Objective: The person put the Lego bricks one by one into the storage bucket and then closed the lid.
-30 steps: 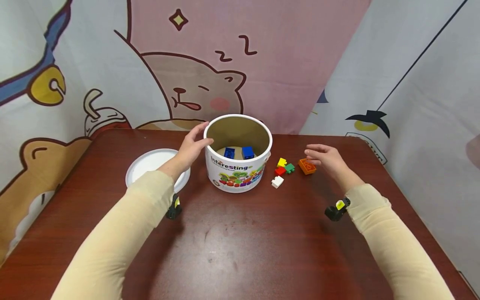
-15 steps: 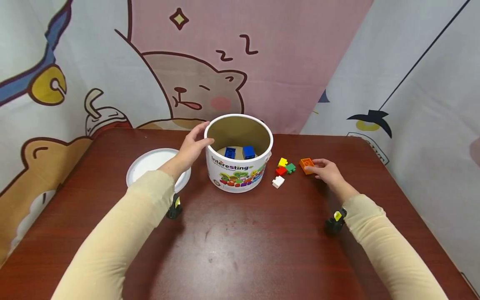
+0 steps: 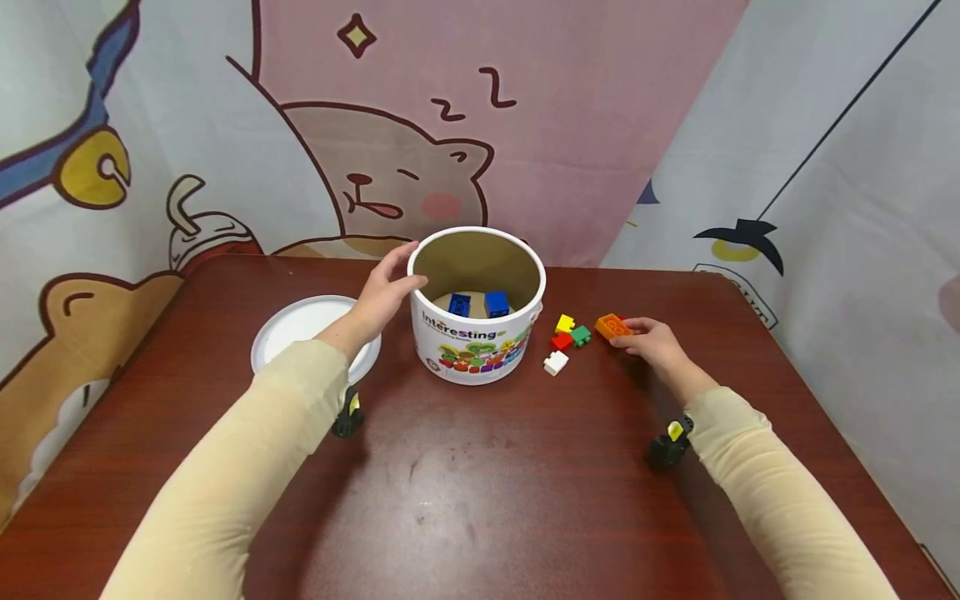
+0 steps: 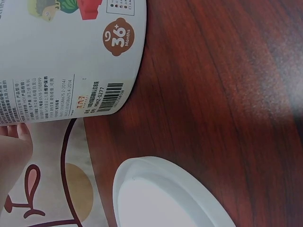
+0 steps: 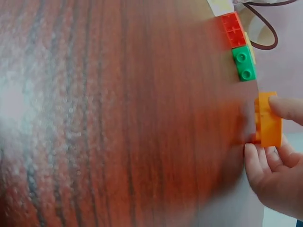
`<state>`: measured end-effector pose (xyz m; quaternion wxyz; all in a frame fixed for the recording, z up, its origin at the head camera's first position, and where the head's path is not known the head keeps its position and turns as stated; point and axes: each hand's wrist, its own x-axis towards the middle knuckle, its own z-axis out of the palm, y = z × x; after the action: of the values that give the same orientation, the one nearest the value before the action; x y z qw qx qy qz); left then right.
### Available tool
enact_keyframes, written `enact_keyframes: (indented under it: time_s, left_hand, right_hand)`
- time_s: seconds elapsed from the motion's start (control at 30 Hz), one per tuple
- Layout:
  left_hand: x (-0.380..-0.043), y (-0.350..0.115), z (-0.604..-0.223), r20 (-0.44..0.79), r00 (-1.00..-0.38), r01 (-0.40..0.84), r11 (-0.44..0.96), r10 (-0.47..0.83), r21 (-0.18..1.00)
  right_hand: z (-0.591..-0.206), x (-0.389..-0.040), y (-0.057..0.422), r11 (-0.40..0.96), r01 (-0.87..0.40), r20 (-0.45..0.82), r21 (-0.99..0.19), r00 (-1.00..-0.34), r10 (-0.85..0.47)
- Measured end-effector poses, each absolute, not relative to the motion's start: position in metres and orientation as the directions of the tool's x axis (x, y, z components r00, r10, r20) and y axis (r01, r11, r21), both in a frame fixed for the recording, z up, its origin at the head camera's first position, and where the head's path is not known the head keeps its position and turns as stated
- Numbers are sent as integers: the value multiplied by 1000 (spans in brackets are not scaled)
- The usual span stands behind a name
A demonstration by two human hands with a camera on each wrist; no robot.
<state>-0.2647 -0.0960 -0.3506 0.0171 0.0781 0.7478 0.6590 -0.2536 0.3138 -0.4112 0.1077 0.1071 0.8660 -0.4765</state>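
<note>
In the head view, a white bucket (image 3: 474, 350) printed with "Interesting" stands upright with its top uncovered. My left hand (image 3: 379, 300) holds its left rim, the thumb lapping over the edge. Inside lie two blue bricks (image 3: 496, 305). To the right, my right hand (image 3: 654, 346) pinches an orange toy brick (image 3: 613, 327), thumb on the near side. In the right wrist view the thumb presses one face of this brick (image 5: 271, 124) and the fingers curl below it. A small red patch shows behind the brick; what it is I cannot tell.
Between bucket and right hand lie a yellow brick (image 3: 565, 324), a red brick (image 3: 561, 342), a green brick (image 3: 581, 336) and a white brick (image 3: 556, 363). A round white lid (image 3: 300, 327) rests left of the bucket, partly behind the left forearm. A printed cloth hangs behind the table.
My right hand came down from above the orange brick and took hold of it. In the last half second the brick has tilted and shifted slightly left. The left hand stays on the bucket.
</note>
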Motion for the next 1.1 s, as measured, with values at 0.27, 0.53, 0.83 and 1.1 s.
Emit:
enact_keyframes:
  time_s: [0.27, 0.53, 0.83, 1.1]
  left_hand:
    - [-264, -96, -350, 62, -988, 80, 121, 145, 989]
    - [-264, -96, -351, 66, -987, 83, 110, 144, 990]
    - [-263, -96, -350, 53, -988, 69, 111, 143, 991]
    - [-262, -96, -349, 48, -989, 65, 119, 142, 991]
  right_hand:
    - [-402, -250, 314, 305, 268, -280, -914, -960, 6]
    - [-386, -249, 301, 185, 275, -285, -943, -958, -26]
    - [-361, -247, 288, 186, 288, -299, -939, -953, -37]
    - [-342, -248, 278, 183, 249, -265, -951, -962, -66]
